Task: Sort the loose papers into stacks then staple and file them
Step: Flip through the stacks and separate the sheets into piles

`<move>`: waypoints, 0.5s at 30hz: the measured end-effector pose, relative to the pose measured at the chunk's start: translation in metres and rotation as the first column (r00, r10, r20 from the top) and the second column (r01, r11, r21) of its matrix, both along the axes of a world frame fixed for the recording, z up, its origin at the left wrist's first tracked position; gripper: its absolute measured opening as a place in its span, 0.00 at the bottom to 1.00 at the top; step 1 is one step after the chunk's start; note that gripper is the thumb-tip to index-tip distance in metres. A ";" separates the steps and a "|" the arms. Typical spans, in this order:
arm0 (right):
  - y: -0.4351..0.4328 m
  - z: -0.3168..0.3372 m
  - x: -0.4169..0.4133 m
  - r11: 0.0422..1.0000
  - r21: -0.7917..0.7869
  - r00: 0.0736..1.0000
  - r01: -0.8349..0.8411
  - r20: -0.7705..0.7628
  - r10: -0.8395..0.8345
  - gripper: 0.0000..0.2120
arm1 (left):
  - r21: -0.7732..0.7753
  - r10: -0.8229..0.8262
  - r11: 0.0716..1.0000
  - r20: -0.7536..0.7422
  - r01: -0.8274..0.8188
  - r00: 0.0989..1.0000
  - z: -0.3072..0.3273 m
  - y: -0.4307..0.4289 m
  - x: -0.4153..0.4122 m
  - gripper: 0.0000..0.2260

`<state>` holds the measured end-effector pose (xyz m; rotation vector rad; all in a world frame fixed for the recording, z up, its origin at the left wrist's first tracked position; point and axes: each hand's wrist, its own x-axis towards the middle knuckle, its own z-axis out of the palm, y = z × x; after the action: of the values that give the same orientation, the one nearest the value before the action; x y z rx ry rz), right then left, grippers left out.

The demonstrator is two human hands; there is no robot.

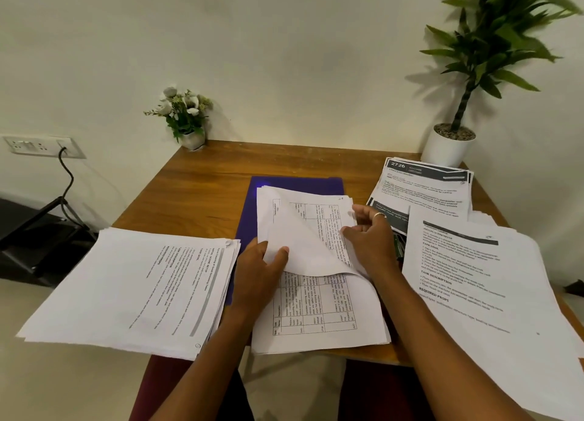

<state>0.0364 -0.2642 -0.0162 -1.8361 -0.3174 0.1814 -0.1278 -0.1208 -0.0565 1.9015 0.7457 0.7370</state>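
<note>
Head camera, looking down over a brown wooden table (205, 183): the person's two hands are busy at the centre of the frame. The left hand (262, 269) pinches a single white sheet (303, 247), thumb lying on its blank back and the fingers tucked beneath, so the sheet curls up and over toward the left. That sheet is peeled off the middle stack of white papers with a printed table (316, 319), which lies on a purple flat folder (297, 183) and overhangs the near edge of the table.

The right hand (369, 240) is at the right edge of the same stack. Its thumb rests on the printed page and its fingers are curled around the stack's edge, holding it; one finger carries a silver ring (379, 215).

At lower left lies a thick stack of white printed pages (126, 288), turned sideways and hanging off the table edge. At lower right a broad stack of white pages with bold headings (489, 288) spreads toward the corner of the frame, and above it, in the right middle, a fanned pile of sheets with dark header bands (423, 183) sits near a tall green plant in a white round pot (448, 146). A small pot of white flowers (186, 114) stands at the table's far left corner against the wall. On the left edge of the frame a white wall socket (41, 147) has a black cable (66, 174) plugged in and hanging down.
</note>
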 end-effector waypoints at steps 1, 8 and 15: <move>0.000 0.001 0.001 0.999 0.031 0.999 0.010 -0.035 -0.009 0.22 | 0.001 0.003 1.000 -0.001 -0.003 1.000 0.000 0.000 0.000 0.11; -0.008 0.000 -0.001 0.998 -0.065 1.000 0.010 -0.013 -0.011 0.18 | 0.008 0.000 1.000 0.001 0.000 1.000 0.000 0.000 -0.001 0.12; -0.014 0.000 -0.003 0.996 -0.087 1.000 0.022 0.016 -0.021 0.19 | -0.003 0.006 1.000 0.002 -0.006 1.000 0.000 0.000 -0.001 0.11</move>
<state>0.0333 -0.2786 -0.0166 -1.9276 -0.3047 0.1686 -0.1289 -0.1212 -0.0564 1.8964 0.7508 0.7416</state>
